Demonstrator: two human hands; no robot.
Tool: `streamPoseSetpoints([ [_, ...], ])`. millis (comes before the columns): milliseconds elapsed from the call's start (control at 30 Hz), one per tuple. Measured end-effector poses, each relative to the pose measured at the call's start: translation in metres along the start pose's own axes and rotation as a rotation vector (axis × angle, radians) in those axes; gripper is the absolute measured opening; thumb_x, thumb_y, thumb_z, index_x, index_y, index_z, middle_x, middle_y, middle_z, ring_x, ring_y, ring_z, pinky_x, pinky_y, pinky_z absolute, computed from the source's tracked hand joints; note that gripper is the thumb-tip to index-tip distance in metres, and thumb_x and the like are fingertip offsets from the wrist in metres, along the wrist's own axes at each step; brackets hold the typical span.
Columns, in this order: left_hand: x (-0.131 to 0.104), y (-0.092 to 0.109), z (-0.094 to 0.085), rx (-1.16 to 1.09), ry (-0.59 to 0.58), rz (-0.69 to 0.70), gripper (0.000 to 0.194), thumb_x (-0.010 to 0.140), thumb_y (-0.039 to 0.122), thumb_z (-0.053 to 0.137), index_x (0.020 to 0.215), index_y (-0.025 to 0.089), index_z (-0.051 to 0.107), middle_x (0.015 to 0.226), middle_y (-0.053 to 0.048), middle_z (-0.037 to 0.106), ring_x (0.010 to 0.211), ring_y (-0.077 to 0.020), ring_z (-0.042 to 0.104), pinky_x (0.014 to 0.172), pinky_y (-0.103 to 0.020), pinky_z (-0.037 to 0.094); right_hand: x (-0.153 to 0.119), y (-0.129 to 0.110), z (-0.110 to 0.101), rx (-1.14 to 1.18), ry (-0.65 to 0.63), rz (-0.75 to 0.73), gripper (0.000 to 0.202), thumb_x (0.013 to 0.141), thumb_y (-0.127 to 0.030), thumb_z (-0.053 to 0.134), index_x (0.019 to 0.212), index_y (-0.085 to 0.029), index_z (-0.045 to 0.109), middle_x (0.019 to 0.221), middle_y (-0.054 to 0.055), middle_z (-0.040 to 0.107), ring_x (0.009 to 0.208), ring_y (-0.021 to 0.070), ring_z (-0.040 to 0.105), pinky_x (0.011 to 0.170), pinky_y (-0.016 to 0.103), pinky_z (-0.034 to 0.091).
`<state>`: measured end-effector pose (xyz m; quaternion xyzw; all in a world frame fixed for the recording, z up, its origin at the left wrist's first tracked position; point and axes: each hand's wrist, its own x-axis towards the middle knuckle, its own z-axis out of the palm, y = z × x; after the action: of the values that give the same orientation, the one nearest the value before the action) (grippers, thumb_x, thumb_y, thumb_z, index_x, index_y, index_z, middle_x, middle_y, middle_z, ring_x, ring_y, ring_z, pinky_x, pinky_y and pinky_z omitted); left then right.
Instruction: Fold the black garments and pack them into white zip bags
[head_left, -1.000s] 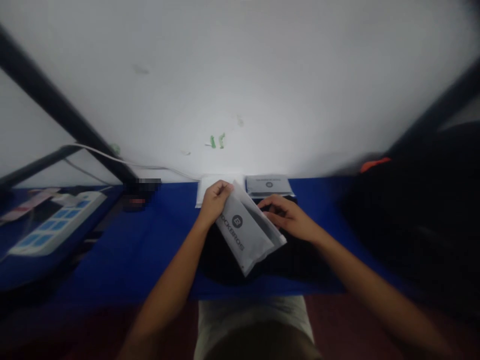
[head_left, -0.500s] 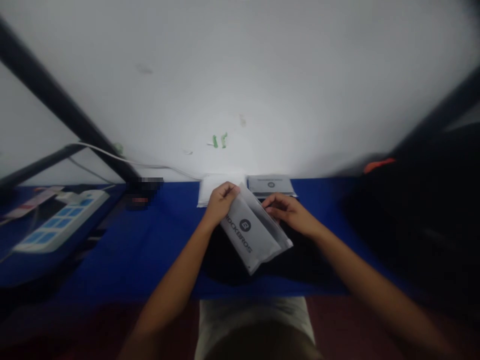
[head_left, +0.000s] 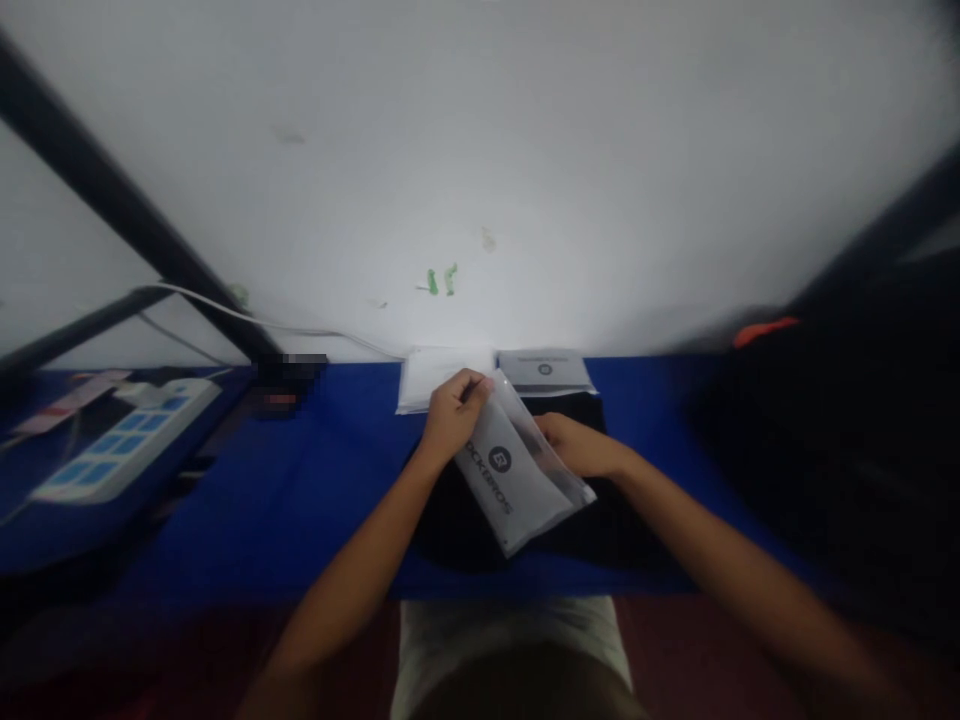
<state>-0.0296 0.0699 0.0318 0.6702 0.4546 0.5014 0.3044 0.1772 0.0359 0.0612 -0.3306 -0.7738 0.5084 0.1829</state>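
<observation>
A frosted zip pouch [head_left: 517,490] with a round logo and dark ROCKBROS lettering hangs tilted above a black mat. My left hand [head_left: 456,412] pinches its upper left corner between thumb and fingers. At the pouch's clear right edge is my right hand [head_left: 581,445], its fingertips hidden behind or inside the plastic; I cannot tell which. Beyond the hands, a similar printed pouch [head_left: 546,372] lies flat at the back of the table. White, flat plastic packs [head_left: 424,378] lie beside it on the left, partly covered by my left hand.
The table has a blue cover [head_left: 285,500] and meets a white wall [head_left: 600,200]. On the left sits a power strip [head_left: 124,440] with a white cable [head_left: 300,332] running along the wall. A large black object [head_left: 847,450] fills the right side, with something orange [head_left: 765,332] on top.
My right hand has moved down and in along the pouch's edge, its fingers passing out of sight there. The pouch and my left hand have shifted slightly right and down.
</observation>
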Motion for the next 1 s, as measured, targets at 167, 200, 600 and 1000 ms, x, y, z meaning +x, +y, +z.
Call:
streamPoseSetpoints([
  [167, 0.006, -0.008, 0.000, -0.067, 0.275, -0.101, 0.045, 0.081, 0.042, 0.069, 0.118, 0.020, 0.054, 0.118, -0.010, 0.060, 0.099, -0.0185, 0.058, 0.082, -0.029, 0.047, 0.003, 0.007, 0.000, 0.329, 0.438, -0.004, 0.032, 0.072, -0.037, 0.074, 0.096, -0.016, 0.069, 0.089, 0.005, 0.073, 0.079, 0.0222, 0.067, 0.069, 0.033, 0.054],
  [200, 0.006, -0.009, 0.001, -0.125, 0.265, -0.158, 0.052, 0.080, 0.044, 0.070, 0.122, 0.020, 0.051, 0.122, -0.012, 0.058, 0.102, -0.0193, 0.057, 0.082, -0.029, 0.048, 0.005, 0.010, 0.000, 0.378, 0.554, -0.006, 0.036, 0.071, -0.039, 0.075, 0.099, -0.017, 0.068, 0.091, 0.006, 0.073, 0.080, 0.0226, 0.068, 0.069, 0.034, 0.055],
  [600, 0.015, -0.021, -0.005, -0.636, 0.071, -0.482, 0.036, 0.063, 0.040, 0.082, 0.073, 0.015, 0.059, 0.057, 0.003, 0.059, 0.045, -0.0087, 0.051, 0.039, -0.020, 0.036, 0.007, 0.021, -0.006, 0.556, 0.796, -0.045, 0.038, 0.076, -0.041, 0.072, 0.109, -0.024, 0.062, 0.106, 0.004, 0.071, 0.099, 0.0246, 0.067, 0.089, 0.040, 0.053],
  [1000, 0.017, -0.021, -0.015, -0.488, -0.113, -0.493, 0.035, 0.067, 0.040, 0.078, 0.083, 0.014, 0.060, 0.072, -0.004, 0.065, 0.057, -0.0140, 0.063, 0.050, -0.025, 0.051, 0.000, 0.030, -0.012, 0.607, 0.679, 0.027, 0.038, 0.073, -0.038, 0.076, 0.106, -0.023, 0.065, 0.097, 0.003, 0.072, 0.088, 0.0215, 0.069, 0.084, 0.037, 0.054],
])
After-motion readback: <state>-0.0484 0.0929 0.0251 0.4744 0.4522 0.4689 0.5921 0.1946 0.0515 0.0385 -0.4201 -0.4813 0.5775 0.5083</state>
